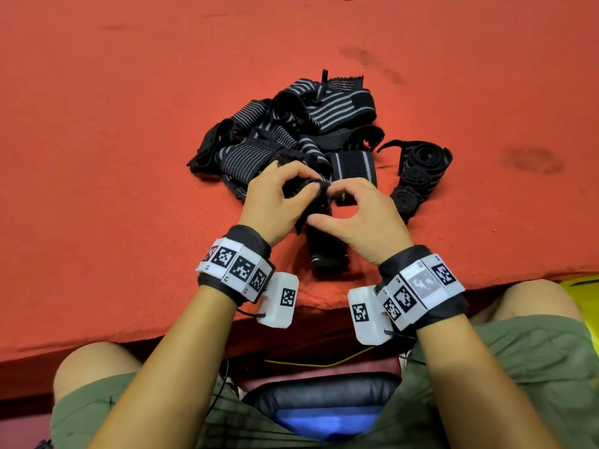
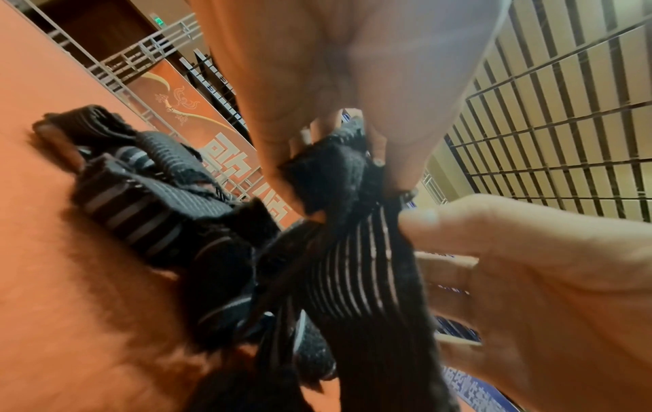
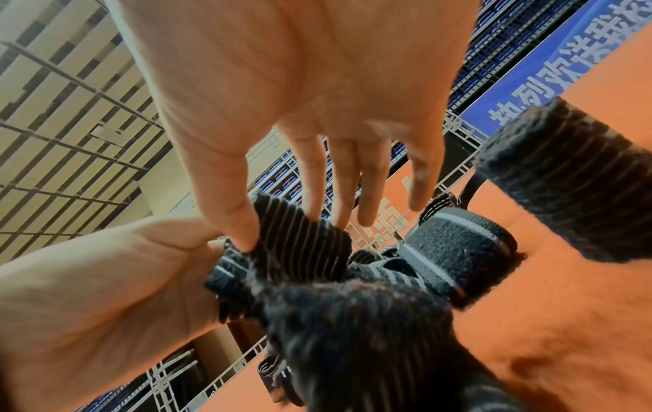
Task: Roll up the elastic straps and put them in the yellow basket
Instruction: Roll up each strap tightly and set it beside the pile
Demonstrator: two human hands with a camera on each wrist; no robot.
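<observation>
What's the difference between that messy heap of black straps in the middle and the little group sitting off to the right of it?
The heap is loose, unrolled straps, tangled and overlapping, showing broad faces with grey stripes. The group on the right is rolled into tight coils lying side by side, showing spiral ends. The heap also spreads wider than the group. Both hands, left and right, pinch one strap at the heap's near edge; none touches the coils. Both sets are black elastic on the red cloth.

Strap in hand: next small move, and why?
Probably start curling the pinched end over itself. Both the left hand and right hand pinch the strap at its top end, its tail trailing flat toward the table edge, still unrolled.
</observation>
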